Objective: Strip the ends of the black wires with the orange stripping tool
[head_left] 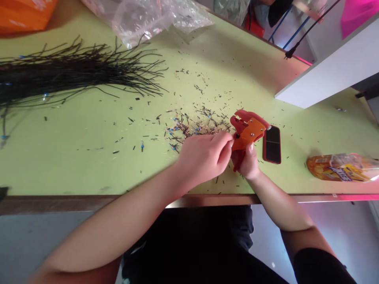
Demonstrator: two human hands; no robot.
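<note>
My right hand (248, 162) is wrapped round the handles of a red and orange crimping tool (248, 130), held just above the green table (89, 165). My left hand (204, 156) is closed in a pinch at the tool's jaw. What its fingertips hold is too small to make out. Just left of the tool lies a scatter of small blue ferrules and wire scraps (192, 126).
A big bundle of black wires (68, 73) lies at the far left. Clear plastic bags (154, 15) sit at the back. A dark phone (271, 144) lies right of the tool, a snack packet (340, 167) further right, and a white shelf board (328, 71) beyond.
</note>
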